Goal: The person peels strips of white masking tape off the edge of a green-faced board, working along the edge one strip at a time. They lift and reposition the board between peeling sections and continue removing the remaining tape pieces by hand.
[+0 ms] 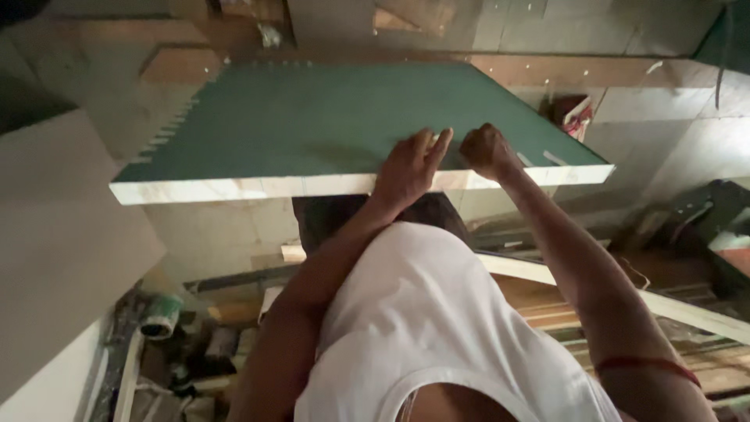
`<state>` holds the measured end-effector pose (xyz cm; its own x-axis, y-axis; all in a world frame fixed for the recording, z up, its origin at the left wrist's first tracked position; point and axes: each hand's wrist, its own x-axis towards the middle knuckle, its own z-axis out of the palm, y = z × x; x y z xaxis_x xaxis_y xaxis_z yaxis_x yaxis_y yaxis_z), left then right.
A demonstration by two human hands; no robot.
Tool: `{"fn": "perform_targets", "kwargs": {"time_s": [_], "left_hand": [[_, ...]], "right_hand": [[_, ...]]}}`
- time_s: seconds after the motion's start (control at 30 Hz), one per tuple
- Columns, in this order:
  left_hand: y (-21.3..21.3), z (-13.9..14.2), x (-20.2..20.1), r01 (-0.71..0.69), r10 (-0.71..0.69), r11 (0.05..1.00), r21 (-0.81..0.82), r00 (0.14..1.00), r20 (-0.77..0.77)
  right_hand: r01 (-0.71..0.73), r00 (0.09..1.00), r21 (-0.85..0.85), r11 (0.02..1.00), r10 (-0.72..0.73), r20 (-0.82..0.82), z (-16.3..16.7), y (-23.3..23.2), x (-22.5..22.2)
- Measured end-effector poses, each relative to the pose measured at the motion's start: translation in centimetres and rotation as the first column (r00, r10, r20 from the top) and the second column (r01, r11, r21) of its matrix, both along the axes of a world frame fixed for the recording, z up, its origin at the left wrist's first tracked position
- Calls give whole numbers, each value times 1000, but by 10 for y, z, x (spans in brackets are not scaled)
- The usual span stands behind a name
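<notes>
Nearest: a white sleeveless shirt (437, 328) fills the near middle of the view; both bare arms reach away from it toward the board.
Right arm: a thin red thread band (648, 364) circles the right arm near the bottom right corner.
Floor clutter: below the board at the near left lie a green-and-white roll (162, 316) and dark tools; pale timber battens (687, 309) run across the near right floor.
Board: a large flat panel with a green laminate top and a pale cut edge (312, 125) lies level, its near edge running left to right across the middle of the view and the sheet stretching far and left from the hands.
Left hand: the left hand (410, 168) lies on the near edge right of centre, fingers stretched out flat on the green face and palm over the pale edge.
Right hand: the right hand (486, 150) sits just right of the left one, fingers curled into a loose fist pressing down on the green face; whether it pinches anything cannot be told.
Hands to board: both touch the same near edge close to the right corner, near one another but apart; most of the panel lies to their left.
Handling: the panel looks stiff and fairly heavy, with a smooth face likely slippery under a palm; the thick pale edge, gripped with hands set wide apart, seems the surest hold.
Far: a row of small notches (176, 125) marks the far left edge; beyond are brown boards (183, 66) and grey floor tiles (625, 23).
</notes>
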<state>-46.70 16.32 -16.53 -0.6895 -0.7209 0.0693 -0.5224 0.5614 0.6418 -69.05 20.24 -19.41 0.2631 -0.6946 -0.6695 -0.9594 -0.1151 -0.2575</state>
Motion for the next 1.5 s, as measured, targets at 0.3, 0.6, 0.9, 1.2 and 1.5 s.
{"fn": "perform_targets", "kwargs": {"time_s": [0.3, 0.6, 0.9, 1.2, 1.5], "left_hand": [[-5, 0, -3, 2, -1, 1000, 29, 1000, -21], [-10, 6, 1, -28, 30, 999, 28, 996, -80], [-12, 6, 0, 23, -15, 995, 102, 997, -81], [-22, 15, -4, 82, -67, 976, 202, 994, -81], [-46, 40, -2, 198, -151, 961, 192, 960, -236]], "right_hand": [[230, 969, 199, 953, -243, 46, 5, -14, -2], [282, 929, 287, 916, -335, 157, 15, -22, -13], [384, 875, 152, 911, -412, 256, 18, -18, 0], [597, 549, 375, 709, -702, 453, 115, 31, -26], [443, 858, 200, 874, -477, 188, 72, 157, 71]]}}
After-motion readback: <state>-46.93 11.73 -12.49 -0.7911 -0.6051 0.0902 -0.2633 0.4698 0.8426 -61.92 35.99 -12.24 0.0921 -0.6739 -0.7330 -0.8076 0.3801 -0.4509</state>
